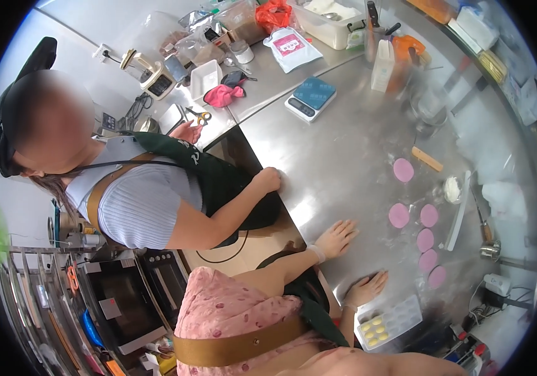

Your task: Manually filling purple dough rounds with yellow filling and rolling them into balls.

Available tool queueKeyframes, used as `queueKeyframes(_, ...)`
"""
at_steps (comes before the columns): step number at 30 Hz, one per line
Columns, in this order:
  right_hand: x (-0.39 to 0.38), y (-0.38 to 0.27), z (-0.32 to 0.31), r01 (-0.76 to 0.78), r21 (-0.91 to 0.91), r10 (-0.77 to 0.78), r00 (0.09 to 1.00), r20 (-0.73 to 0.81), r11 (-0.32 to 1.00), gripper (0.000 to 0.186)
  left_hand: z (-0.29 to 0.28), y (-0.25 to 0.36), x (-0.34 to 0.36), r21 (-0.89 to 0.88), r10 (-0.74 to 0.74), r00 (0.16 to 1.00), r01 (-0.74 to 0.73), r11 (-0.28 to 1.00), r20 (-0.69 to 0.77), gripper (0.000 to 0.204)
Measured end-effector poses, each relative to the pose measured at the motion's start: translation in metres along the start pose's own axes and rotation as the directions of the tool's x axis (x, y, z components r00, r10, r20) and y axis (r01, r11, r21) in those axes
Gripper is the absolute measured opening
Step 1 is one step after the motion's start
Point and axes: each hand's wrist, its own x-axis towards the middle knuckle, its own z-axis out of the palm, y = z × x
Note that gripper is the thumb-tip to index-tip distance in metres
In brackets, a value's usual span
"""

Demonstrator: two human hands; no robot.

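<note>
My left hand (337, 239) lies on the steel worktable (343, 150) near its edge, fingers stretched out, holding nothing. Closer to me, my right hand (368, 289) also rests flat on the steel, open, just beside a pale tray with round cavities (400, 318). Small yellow rounds (375, 332) sit in some of those cavities. Beyond my hands are several flat pink dough discs; one pink disc (399, 215) is near the middle and others form a row to its right. Neither hand touches them.
A co-worker (137, 194) in a dark apron stands at left, one fist on the table edge. A kitchen scale (310, 99), wooden stick (427, 159), white powder dish (452, 189) and long white strip (458, 212) lie about. Bags and tubs crowd the back.
</note>
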Motion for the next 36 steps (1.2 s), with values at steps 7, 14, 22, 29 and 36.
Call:
queueKeyframes(7,0.001,0.003,-0.001,-0.053,-0.021,0.054,0.998,0.039,0.998,0.051,-0.001,0.005,0.006,-0.054,0.017,0.999,-0.015,0.998,0.047,0.058)
queueKeyframes(14,0.002,0.001,-0.003,-0.028,0.047,0.025,0.997,0.072,0.999,0.055,0.003,-0.001,-0.002,0.07,0.008,0.997,-0.003,0.998,-0.072,0.058)
queueKeyframes(22,-0.001,0.035,-0.006,0.119,0.042,-0.122,0.989,0.083,0.992,0.056,-0.031,-0.01,0.043,-0.22,-0.394,0.893,0.438,0.871,0.219,0.048)
queueKeyframes(29,0.01,0.046,-0.023,0.254,-0.018,-0.247,0.952,0.179,0.967,0.055,-0.099,-0.041,0.036,-0.303,-0.669,0.72,0.689,0.658,0.185,0.044)
queueKeyframes(36,0.02,0.036,-0.031,0.346,-0.117,-0.305,0.913,0.27,0.931,0.056,-0.009,-0.048,-0.144,-0.051,-0.388,0.892,0.41,0.911,0.23,0.04)
